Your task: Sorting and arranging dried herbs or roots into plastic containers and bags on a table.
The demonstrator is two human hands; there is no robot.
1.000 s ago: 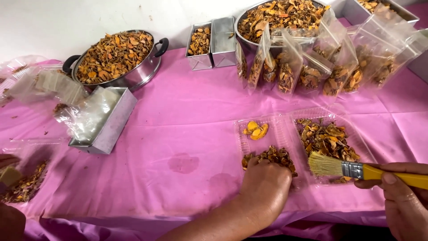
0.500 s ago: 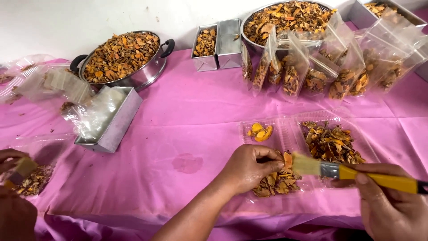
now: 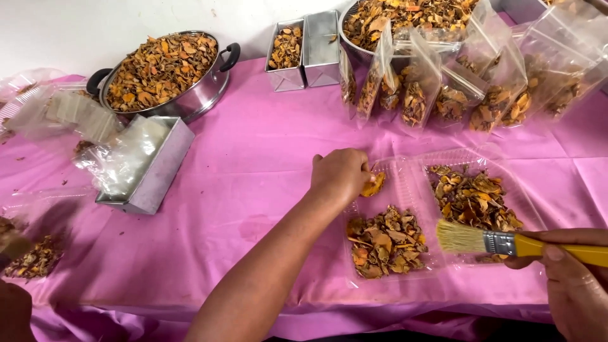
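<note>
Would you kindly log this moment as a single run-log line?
left hand: on yellow piece in clear tray | right hand: holding yellow-handled brush over tray | surface: pink cloth

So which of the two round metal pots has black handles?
The pot on the left, by the white wall. Its black handles stick out on both sides. The other round bowl, behind the filled bags, shows no handles.

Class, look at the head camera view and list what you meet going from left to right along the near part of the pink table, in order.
Small heap of dried slices at the left edge → metal tin of plastic bags → left hand → pile of dried slices in the clear tray → brush bristles → right hand holding the yellow brush handle.
</note>
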